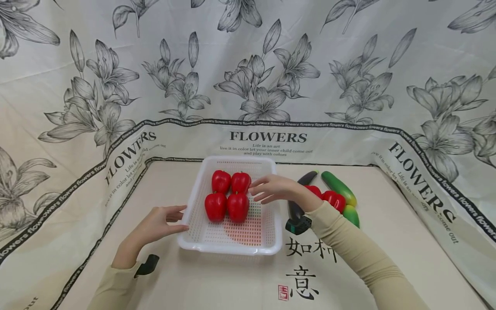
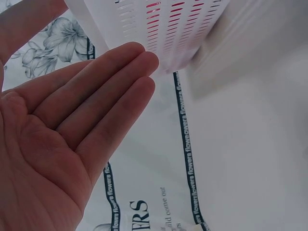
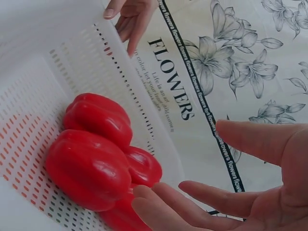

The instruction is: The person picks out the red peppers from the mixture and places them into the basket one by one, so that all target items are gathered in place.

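A white perforated basket [image 1: 232, 249] holds several red bell peppers [image 1: 215, 206] grouped toward its back left. At the basket's left side is my left hand [image 1: 156, 224], fingers nearly straight and thumb at the rim; in the left wrist view its fingertips [image 2: 144, 62] are beside the perforated wall. My right hand [image 1: 277, 188] hovers over the basket's right part, just right of the peppers, with its fingers spread and nothing held. In the right wrist view the peppers [image 3: 89, 168] lie left of the right hand's fingers [image 3: 163, 207]; whether they touch cannot be told.
Right of the basket lie a dark eggplant [image 1: 295, 211], more red peppers [image 1: 334, 200], a green cucumber-like vegetable [image 1: 339, 187] and a green-yellow one [image 1: 351, 215]. Black characters [image 1: 302, 282] mark the table's front. A flower-printed cloth [image 1: 267, 137] stands behind and at both sides.
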`<state>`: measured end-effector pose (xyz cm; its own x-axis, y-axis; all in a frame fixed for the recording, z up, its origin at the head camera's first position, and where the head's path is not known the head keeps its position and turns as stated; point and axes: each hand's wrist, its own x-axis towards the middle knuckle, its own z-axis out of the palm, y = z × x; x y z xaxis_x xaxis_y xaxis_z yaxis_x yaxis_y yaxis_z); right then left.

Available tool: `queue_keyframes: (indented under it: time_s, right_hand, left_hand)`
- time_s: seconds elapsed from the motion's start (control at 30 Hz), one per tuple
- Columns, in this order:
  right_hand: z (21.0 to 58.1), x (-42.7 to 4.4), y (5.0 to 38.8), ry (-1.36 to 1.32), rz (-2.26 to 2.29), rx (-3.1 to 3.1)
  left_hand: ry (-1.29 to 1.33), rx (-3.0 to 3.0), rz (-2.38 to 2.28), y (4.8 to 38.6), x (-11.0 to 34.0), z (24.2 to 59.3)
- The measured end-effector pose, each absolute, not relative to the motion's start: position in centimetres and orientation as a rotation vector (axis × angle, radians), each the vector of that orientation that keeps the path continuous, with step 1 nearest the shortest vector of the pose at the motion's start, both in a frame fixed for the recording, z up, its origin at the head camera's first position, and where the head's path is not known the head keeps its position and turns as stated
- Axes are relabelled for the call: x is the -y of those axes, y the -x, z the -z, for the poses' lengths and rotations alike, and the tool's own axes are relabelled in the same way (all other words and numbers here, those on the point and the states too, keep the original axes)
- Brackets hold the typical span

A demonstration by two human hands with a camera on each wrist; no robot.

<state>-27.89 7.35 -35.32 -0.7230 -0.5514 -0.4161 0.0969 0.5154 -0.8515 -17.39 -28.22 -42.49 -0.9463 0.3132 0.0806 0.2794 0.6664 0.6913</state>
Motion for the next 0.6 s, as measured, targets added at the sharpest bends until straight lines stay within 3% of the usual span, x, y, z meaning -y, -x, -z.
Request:
queue_keyframes:
  time_s: [0.6]
  right_hand:
    - [33.6, -11.6, 27.1, 0.403, 1.264, -2.129]
  left_hand:
    - [-0.528, -2.838, -1.145, 17.5, 28.4, 42.7]
